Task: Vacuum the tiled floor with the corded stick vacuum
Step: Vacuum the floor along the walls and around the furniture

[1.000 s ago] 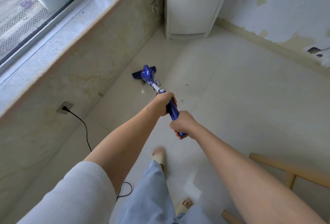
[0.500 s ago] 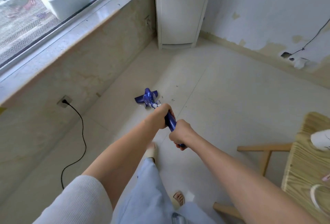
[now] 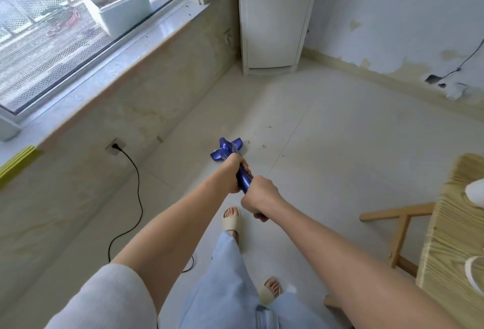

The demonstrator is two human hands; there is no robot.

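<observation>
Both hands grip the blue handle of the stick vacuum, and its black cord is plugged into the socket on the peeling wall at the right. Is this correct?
Not quite. Left hand and right hand do grip the blue stick vacuum, but the head view shows its black cord plugged into the wall socket below the window sill on the left, not on the peeling wall.

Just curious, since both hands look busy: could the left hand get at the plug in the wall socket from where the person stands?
Probably not. The left hand grips the vacuum handle, and the plug sits low on the wall, apart from it; nothing blocks the way, but they would likely have to let go, step and bend.
</observation>
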